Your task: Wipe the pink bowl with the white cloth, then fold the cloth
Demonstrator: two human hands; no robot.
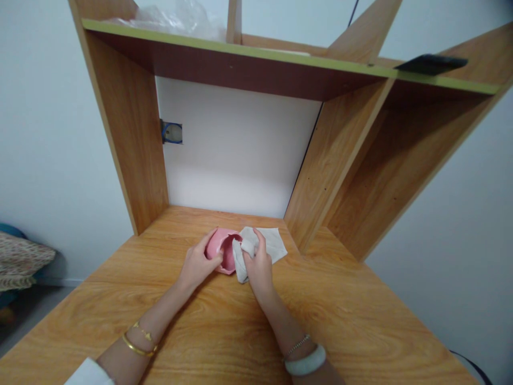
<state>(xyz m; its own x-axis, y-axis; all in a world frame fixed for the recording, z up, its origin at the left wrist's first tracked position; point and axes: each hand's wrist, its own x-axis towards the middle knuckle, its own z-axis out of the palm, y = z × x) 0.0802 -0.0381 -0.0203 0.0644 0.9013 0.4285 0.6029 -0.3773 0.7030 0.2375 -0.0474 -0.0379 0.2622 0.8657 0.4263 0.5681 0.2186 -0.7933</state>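
Note:
My left hand (pixel 202 260) grips a pink bowl-like container (pixel 217 242) by its wall, thumb over the rim and fingers around the outside. The container lies tilted, its opening turned to the right. Bunched in the fingers of my right hand (pixel 260 264) is a pale grey cloth (pixel 239 262), which touches the container's rim. Part of the cloth spreads flat to the right, behind the right hand. The container's inner bottom is partly hidden by the cloth.
Both hands are over a wooden desk (pixel 320 321). Behind them rises a shelf unit with an upright divider (pixel 332 166). Clear plastic wrapping (pixel 180 21) and a dark flat object (pixel 433 64) lie on the upper shelf. A wall socket box (pixel 172 132) shows at the back.

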